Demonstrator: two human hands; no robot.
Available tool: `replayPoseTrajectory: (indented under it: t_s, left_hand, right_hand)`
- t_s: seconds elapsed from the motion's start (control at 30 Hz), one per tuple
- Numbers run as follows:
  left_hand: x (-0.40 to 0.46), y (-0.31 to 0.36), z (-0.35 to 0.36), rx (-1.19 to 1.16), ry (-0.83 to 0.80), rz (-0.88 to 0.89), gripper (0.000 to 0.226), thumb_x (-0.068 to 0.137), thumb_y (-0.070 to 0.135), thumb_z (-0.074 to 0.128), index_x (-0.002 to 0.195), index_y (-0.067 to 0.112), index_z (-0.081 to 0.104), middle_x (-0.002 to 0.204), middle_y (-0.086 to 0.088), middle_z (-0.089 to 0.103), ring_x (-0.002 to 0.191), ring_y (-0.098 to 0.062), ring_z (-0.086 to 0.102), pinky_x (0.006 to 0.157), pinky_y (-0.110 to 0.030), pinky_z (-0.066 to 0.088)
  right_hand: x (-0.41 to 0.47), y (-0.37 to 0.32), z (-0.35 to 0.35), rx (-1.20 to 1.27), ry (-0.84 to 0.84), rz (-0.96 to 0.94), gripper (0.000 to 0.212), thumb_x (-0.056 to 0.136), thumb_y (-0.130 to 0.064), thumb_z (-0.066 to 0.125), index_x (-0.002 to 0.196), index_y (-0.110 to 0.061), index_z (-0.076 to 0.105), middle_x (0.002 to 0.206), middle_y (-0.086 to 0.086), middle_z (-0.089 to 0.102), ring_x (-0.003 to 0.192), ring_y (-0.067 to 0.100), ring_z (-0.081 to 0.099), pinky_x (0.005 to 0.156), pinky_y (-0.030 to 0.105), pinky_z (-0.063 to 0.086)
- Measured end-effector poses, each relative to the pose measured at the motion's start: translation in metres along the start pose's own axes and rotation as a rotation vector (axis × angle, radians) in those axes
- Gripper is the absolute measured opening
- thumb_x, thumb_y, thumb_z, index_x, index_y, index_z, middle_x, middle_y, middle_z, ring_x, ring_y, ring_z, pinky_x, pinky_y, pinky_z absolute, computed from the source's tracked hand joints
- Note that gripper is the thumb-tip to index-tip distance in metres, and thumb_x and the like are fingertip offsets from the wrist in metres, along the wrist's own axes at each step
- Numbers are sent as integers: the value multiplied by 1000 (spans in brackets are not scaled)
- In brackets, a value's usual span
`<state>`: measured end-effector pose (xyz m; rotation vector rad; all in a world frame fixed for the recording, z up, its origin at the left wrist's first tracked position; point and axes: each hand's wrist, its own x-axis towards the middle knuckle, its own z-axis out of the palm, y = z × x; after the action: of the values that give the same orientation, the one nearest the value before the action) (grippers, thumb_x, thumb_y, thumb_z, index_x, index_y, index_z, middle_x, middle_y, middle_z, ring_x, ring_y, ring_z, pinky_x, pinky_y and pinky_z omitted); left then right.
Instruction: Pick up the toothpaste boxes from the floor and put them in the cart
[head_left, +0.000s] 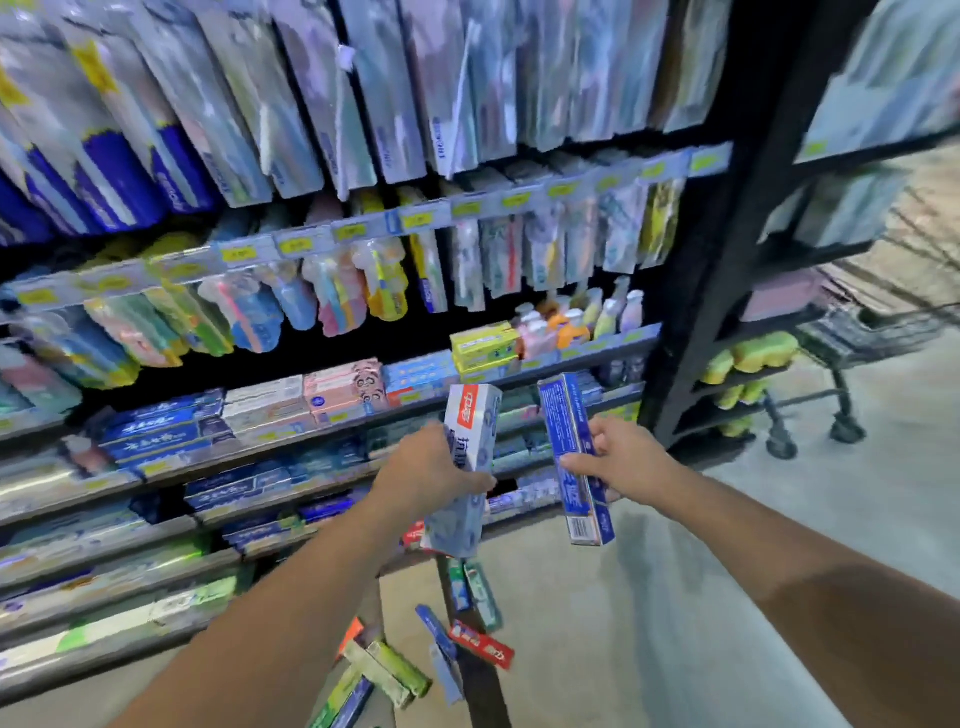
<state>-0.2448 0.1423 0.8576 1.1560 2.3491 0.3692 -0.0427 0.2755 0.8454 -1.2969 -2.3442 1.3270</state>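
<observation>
Partly, the cart (852, 332) sits blurred behind the shelving (711, 291).

Red Chinese characters, "中华", can be read on the red patch at the top of the white toothpaste box (470, 457) gripped by the left hand (431, 470); a large blue character, apparently "抗", is printed below it. White characters on the blue toothpaste box (574, 457) held by the right hand (621, 457) are too blurred to be read. Yellow shelf price tags (239, 254) are illegible.
</observation>
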Motion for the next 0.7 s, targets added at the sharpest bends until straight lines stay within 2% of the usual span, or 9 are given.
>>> replayPoseTrajectory:
  t_s: [0.07,0.13,0.2,0.3,0.4,0.5,0.6,0.7]
  left_hand:
    - [21,44,17,44,-29,54,63,73,54,80,106,14,44,97,-3,54,87,-23,57,69,-37,49]
    - [40,91,34,85,-54,105,63,72,54,80,106,15,44,99,-4,55,89,-25,58,72,-37,50]
    - [58,138,52,124,-87,153,62,73,53,80,105,16,42,99,-2,55,87,-23,56,69,-36,48]
    - [81,204,80,124,-139,223,62,74,53,79,107,17,42,98,1,54,87,-21,56,71,-36,50]
    - [101,266,105,109,-159,279,63,72,53,80,108,17,44,102,-1,57,91,-21,59,79,-40,54]
    - [119,324,128,100,-195,338,64,70,54,81,110,17,46,108,-1,58,96,-23,60,83,-43,55]
    - [135,376,150,84,-222,385,66,67,56,82,107,17,47,106,-1,59,93,-22,61,81,-46,56]
    - [152,423,172,152,-245,416,67,69,55,81,108,15,45,105,-2,58,88,-21,61,66,-38,54]
  right_hand:
    - [0,32,-37,19,59,45,17,86,-29,74,89,-20,61,73,-3,67,65,12,68,61,31,57]
    - [-3,60,-76,45,123,85,20,87,-25,74,79,-26,55,76,-1,67,65,10,65,56,27,53]
    - [-3,93,-114,68,185,138,22,86,-26,74,79,-27,54,88,7,68,76,19,69,59,31,57]
    - [-5,139,-170,133,242,212,23,86,-30,74,96,-15,59,94,10,70,83,24,72,70,47,61]
    - [-12,177,-219,189,296,239,26,89,-31,71,104,-11,62,95,8,73,84,21,73,75,46,61]
    - [-20,214,-260,246,374,296,27,88,-31,73,103,-12,61,96,8,71,87,24,71,75,44,61]
    - [-24,250,-297,268,444,370,19,84,-28,76,84,-22,59,90,10,69,86,31,70,74,53,59]
    - [-25,283,-327,413,546,448,28,82,-21,79,93,-9,56,94,19,66,80,33,66,72,54,59]
